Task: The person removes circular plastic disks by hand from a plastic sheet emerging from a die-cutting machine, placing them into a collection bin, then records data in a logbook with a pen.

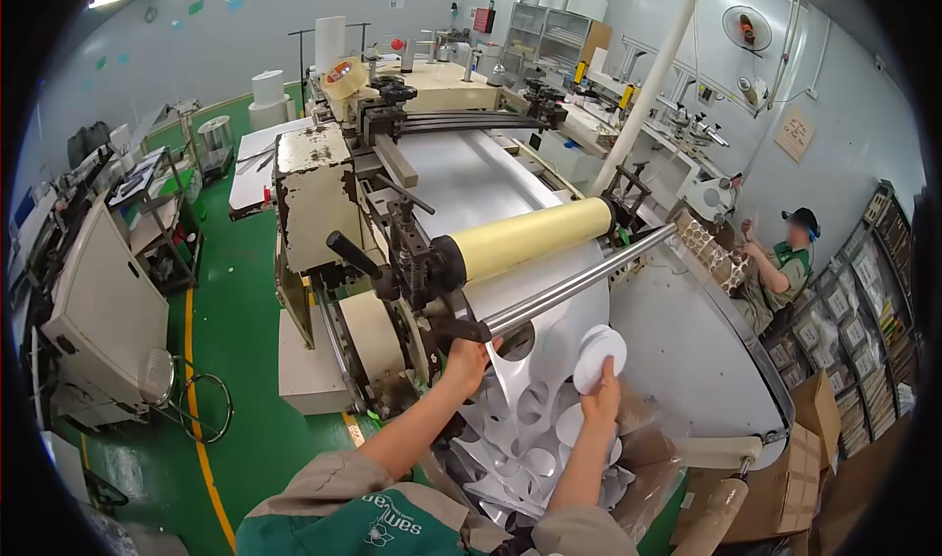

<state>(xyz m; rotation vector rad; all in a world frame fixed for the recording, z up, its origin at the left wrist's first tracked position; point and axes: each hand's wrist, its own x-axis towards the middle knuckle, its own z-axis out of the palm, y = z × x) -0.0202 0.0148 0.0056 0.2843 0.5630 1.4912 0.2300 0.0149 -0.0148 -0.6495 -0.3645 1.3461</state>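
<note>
A white sheet with round holes (531, 370) hangs down from the machine below a yellow roller (530, 240) and a steel bar (579, 281). My left hand (467, 365) is at the sheet's left edge, under the bar's left end; its fingertips are partly hidden, and what they grip cannot be made out. My right hand (601, 395) holds a small stack of white discs (599, 356) upright, fingers closed on its lower edge. Below both hands, cut white scrap (510, 458) with round holes lies heaped in a clear plastic bag (653, 468).
A grey metal table (687, 345) stands on the right, with cardboard boxes (795, 458) beside it. Another person (785, 266) sits farther back at the right. A cream cabinet (108, 311) and a round-seated stool (157, 376) stand on the left.
</note>
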